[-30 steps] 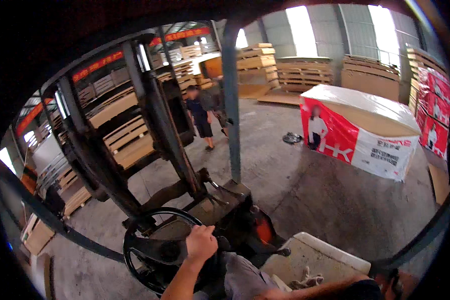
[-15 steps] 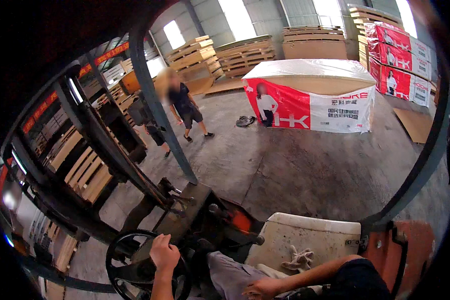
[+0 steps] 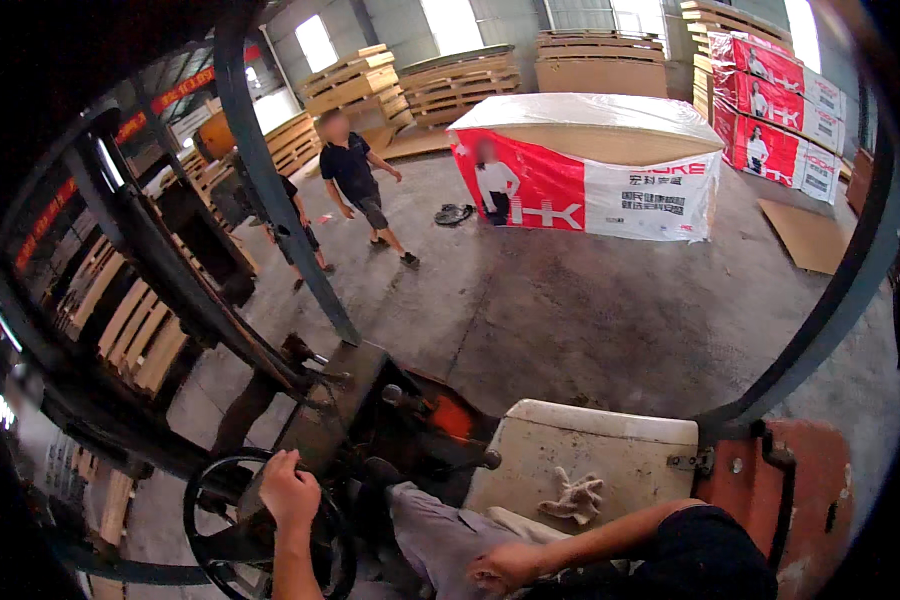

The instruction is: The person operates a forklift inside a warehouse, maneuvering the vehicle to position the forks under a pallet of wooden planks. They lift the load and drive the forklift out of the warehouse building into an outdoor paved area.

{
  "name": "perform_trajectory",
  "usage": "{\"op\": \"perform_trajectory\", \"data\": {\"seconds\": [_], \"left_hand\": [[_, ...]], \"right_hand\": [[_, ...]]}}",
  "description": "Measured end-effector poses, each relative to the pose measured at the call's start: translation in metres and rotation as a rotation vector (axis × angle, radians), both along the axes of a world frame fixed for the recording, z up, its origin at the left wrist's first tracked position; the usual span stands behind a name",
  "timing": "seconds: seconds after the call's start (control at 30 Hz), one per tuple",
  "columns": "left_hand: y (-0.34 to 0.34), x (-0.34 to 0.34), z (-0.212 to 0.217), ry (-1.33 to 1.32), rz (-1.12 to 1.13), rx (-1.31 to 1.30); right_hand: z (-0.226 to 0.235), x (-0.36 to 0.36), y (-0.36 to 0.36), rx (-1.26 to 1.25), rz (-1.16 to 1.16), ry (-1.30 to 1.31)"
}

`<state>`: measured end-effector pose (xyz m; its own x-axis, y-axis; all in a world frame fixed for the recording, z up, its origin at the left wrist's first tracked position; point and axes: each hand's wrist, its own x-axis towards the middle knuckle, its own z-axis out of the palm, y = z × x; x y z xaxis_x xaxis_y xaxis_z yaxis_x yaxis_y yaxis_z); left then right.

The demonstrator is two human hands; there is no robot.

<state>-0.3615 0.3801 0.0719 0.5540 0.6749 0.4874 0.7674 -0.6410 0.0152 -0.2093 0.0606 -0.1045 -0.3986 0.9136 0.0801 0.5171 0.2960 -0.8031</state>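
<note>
My left hand (image 3: 290, 488) is closed on the rim of a black steering wheel (image 3: 196, 510), at the upper right of the wheel. On my grey-trousered thigh rests my right hand (image 3: 508, 566), its fingers curled in and partly hidden, with nothing visible in it. A cream metal cover (image 3: 610, 450) lies beyond my right forearm. On that cover is a crumpled white work glove (image 3: 573, 495), apart from both hands. Ahead of my legs stand a lever with a dark knob (image 3: 491, 459) and another round-topped lever (image 3: 392, 394).
Dark mast rails (image 3: 155, 240) and a blue-grey post (image 3: 270, 200) frame the vehicle's left. Beyond the post, one person (image 3: 355, 170) is walking; another (image 3: 300, 235) is partly hidden. A wrapped red-and-white board stack (image 3: 660, 195) stands on the concrete floor, with pallets (image 3: 460, 85) behind.
The surroundings have shifted left and up in my view. The walking person has come slightly nearer the wrapped stack, arms now further out. My hands keep their places on wheel and thigh.
</note>
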Motion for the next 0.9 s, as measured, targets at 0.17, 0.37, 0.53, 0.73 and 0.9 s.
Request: {"op": "perform_trajectory", "data": {"seconds": [0.17, 0.37, 0.53, 0.73, 0.9], "left_hand": [[0.049, 0.002, -0.028, 0.01, -0.254, 0.572], [0.144, -0.064, -0.1, 0.046, -0.132, 0.462], [0.012, 0.027, 0.067, 0.288, 0.293, -0.31], [0.093, -0.007, 0.011, 0.175, 0.298, -0.142], [0.191, -0.094, 0.005, 0.823, 0.455, 0.219]], "right_hand": [[-0.023, 0.013, -0.002, -0.02, -0.129, 0.008], [-0.03, 0.016, 0.004, -0.002, -0.19, 0.009], [-0.033, 0.025, -0.002, 0.007, -0.292, 0.016], [-0.041, 0.03, -0.017, 0.005, -0.359, -0.029], [-0.037, 0.047, -0.041, 0.014, -0.365, -0.083]]}}
